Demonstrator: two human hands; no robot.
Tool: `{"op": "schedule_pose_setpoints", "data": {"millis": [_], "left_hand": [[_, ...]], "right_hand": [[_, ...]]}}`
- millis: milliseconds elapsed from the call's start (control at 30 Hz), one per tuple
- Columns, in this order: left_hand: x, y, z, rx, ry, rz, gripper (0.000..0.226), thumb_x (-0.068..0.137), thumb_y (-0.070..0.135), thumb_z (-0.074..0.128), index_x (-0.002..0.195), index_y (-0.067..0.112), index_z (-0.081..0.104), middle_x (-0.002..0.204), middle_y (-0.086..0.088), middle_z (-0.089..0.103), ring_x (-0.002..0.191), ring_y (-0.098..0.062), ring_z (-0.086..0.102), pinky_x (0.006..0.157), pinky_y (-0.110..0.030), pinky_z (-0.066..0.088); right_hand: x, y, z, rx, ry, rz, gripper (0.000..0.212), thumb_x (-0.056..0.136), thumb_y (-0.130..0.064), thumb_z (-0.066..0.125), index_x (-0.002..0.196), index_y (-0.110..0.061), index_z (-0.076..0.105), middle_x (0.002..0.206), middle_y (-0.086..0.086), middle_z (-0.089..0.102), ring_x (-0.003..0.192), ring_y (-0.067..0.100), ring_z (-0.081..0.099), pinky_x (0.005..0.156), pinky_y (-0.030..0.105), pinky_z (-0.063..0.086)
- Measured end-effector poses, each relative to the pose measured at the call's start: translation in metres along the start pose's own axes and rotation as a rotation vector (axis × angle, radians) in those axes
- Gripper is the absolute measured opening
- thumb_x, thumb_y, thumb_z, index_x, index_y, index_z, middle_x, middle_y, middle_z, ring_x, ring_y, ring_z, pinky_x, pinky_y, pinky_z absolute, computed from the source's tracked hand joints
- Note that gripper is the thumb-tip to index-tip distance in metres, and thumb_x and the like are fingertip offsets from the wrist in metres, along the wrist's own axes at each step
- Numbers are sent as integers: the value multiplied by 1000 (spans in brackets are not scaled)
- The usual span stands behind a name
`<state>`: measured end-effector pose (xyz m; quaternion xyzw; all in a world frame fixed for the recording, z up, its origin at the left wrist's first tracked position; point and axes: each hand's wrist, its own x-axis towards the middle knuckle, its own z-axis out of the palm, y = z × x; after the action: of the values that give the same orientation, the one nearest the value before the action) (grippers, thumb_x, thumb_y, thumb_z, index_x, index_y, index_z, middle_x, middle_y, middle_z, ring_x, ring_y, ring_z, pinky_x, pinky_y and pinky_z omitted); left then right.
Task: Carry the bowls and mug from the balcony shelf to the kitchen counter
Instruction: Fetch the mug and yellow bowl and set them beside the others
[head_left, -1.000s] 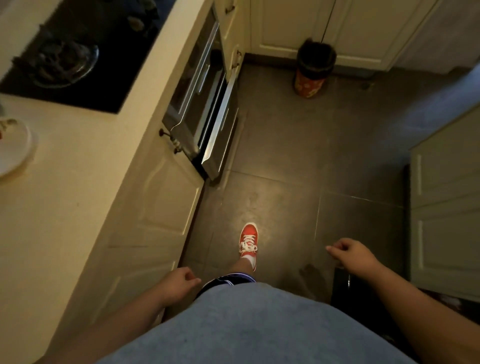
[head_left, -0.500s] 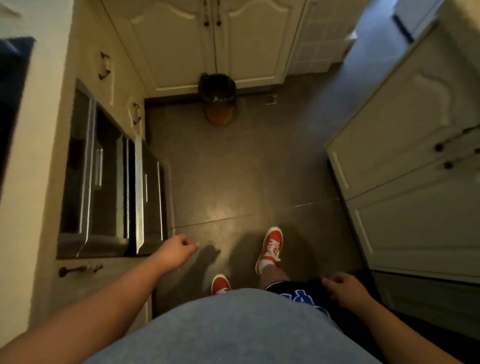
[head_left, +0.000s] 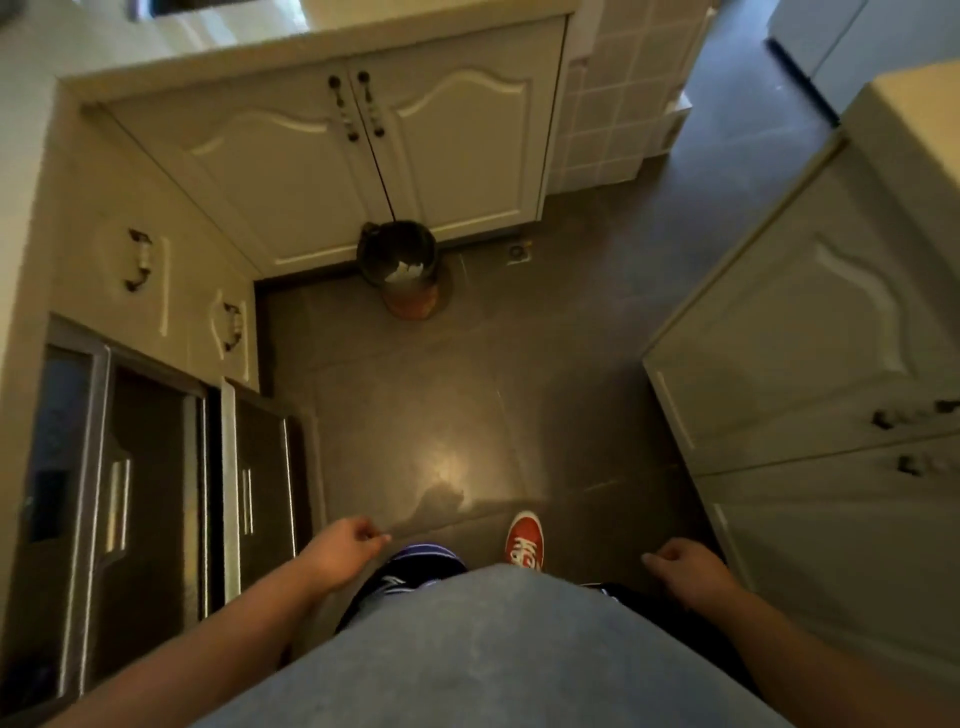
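No bowl or mug is in view. My left hand hangs low at the left of my body with its fingers loosely curled and nothing in it. My right hand hangs at the right, fingers curled, also holding nothing. The cream kitchen counter runs along the left and across the top of the view. One red shoe shows on the dark tiled floor below me.
A dark waste bin stands on the floor against the far cabinet doors. Steel oven fronts line the left side. Cream cabinets stand at the right. A floor passage leads off at top right.
The view has turned right, away from the hob and counter top, toward the far cabinets and bin. Both hands stay curled and hold nothing; my feet have stepped forward.
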<state>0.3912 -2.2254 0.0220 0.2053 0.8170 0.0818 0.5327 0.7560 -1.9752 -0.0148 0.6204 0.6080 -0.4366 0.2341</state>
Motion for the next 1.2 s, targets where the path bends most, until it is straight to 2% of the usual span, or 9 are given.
{"op": "schedule_pose_setpoints", "data": {"millis": [100, 333, 433, 500, 700, 767, 867, 967, 1200], "left_hand": [[12, 2, -20, -37, 37, -59, 8, 91, 32, 62, 87, 26, 63, 91, -5, 70, 84, -19, 66, 84, -41, 55], [79, 18, -80, -21, 18, -140, 11, 90, 32, 63, 93, 22, 65, 91, -2, 69, 80, -15, 64, 78, -33, 52], [123, 37, -125, 29, -4, -119, 15, 90, 34, 62, 97, 22, 67, 95, 0, 70, 87, -13, 65, 80, -31, 52], [147, 57, -162, 37, -7, -92, 11, 90, 36, 62, 94, 27, 66, 90, 5, 69, 83, -9, 65, 73, -27, 51], [208, 156, -265, 107, 21, 24, 10, 92, 36, 60, 82, 35, 57, 86, 9, 64, 79, -4, 62, 61, -19, 44], [232, 198, -281, 183, 5, 72, 9, 92, 35, 59, 89, 28, 63, 89, 5, 66, 81, -8, 63, 66, -24, 47], [269, 268, -290, 225, -34, 149, 19, 93, 32, 58, 103, 17, 66, 94, -2, 67, 85, -14, 63, 75, -29, 49], [301, 339, -286, 213, -83, 205, 20, 94, 31, 58, 106, 16, 63, 95, -5, 66, 85, -17, 63, 77, -34, 50], [362, 471, -284, 325, -112, 227, 23, 92, 38, 59, 105, 21, 63, 94, -1, 64, 90, -17, 62, 85, -36, 52]], "right_hand": [[26, -63, -33, 18, -1, -57, 21, 88, -37, 67, 81, -17, 64, 77, 5, 68, 69, 19, 66, 55, 26, 44], [100, -197, -78, -15, 17, -175, 23, 87, -34, 69, 74, -16, 63, 70, 5, 66, 67, 19, 63, 58, 27, 45], [123, -235, -96, 4, 25, -150, 23, 89, -30, 68, 82, -9, 64, 75, 12, 66, 70, 25, 62, 62, 29, 46], [129, -251, -110, 26, 30, -106, 24, 90, -29, 67, 91, -5, 66, 80, 15, 66, 67, 24, 62, 58, 30, 46], [134, -267, -154, 77, 97, -17, 22, 92, -30, 64, 94, -9, 69, 85, 9, 68, 76, 21, 64, 65, 28, 46], [137, -264, -166, 131, 127, 27, 21, 93, -26, 64, 93, -5, 70, 81, 11, 67, 70, 21, 62, 66, 28, 45], [147, -252, -181, 213, 131, 114, 23, 92, -21, 65, 91, 2, 69, 64, 7, 60, 55, 15, 53, 53, 25, 40], [169, -238, -192, 289, 113, 217, 25, 92, -22, 65, 94, 3, 68, 72, 11, 63, 57, 16, 55, 50, 23, 42], [243, -237, -238, 388, 64, 301, 24, 90, -25, 68, 76, -5, 67, 64, 10, 64, 59, 22, 59, 63, 32, 46]]}}
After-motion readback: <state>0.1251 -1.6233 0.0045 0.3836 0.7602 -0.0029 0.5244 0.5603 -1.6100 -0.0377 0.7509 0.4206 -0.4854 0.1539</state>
